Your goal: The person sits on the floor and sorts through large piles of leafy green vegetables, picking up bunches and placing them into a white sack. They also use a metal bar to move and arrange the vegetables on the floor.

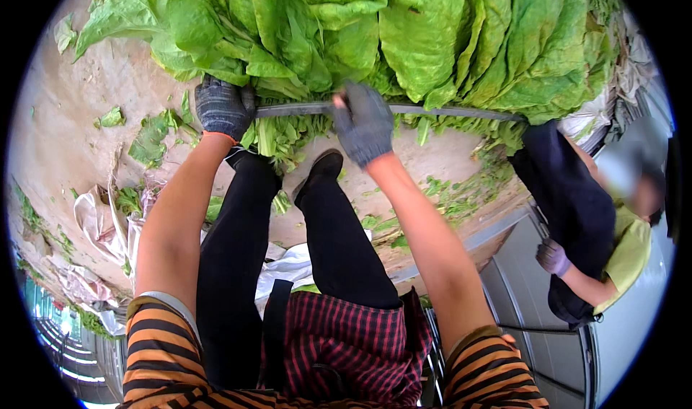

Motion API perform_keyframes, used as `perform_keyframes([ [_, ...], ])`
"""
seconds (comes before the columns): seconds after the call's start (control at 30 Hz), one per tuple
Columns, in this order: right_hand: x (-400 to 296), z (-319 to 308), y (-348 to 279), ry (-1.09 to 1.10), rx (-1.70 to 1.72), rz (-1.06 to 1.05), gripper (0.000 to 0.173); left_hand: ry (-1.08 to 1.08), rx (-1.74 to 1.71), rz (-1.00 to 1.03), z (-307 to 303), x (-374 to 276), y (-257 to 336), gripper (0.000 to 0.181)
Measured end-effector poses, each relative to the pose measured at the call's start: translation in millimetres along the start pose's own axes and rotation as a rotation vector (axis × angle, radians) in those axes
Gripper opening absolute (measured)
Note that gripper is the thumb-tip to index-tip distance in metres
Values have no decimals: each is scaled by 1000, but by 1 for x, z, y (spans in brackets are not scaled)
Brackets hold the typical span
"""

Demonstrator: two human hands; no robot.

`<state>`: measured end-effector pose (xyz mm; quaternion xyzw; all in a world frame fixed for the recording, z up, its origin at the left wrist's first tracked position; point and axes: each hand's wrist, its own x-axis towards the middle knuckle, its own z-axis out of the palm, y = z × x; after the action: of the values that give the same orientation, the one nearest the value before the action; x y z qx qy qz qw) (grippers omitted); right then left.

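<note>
A thick row of large green leaves (346,35) lies before me, their lower edges along a long, narrow dark bar (459,111). My left hand (224,107), in a dark grey knit glove with an orange cuff edge, closes around the bar's left end; leaf edges partly cover its fingers. Near the bar's middle is my right hand (365,125), also in a grey glove. Motion blurs it, and a bare fingertip shows at its front. Its fingers are curled, but what lies inside them cannot be made out. Cut leaf stems (281,138) stick out below the bar.
Leaf scraps (148,141) litter the dusty floor (97,84). Crumpled white sacks (102,222) lie to the left. On the right, a seated co-worker (589,219) with a gloved hand (552,257) is beside the bar's far end. Grey metal panels (519,295) are below.
</note>
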<state>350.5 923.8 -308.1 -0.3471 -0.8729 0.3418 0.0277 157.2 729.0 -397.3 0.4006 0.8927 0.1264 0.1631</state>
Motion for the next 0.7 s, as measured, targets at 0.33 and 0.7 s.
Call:
perform_keyframes([
  [0.33,-223,-252,-27,47,152,1074,17,-134,2,-109,-19,-3,-4,50],
  [0.7,-123,-260,12,-198,128,897,18,-162,-4,-96,-6,16,-15,54],
])
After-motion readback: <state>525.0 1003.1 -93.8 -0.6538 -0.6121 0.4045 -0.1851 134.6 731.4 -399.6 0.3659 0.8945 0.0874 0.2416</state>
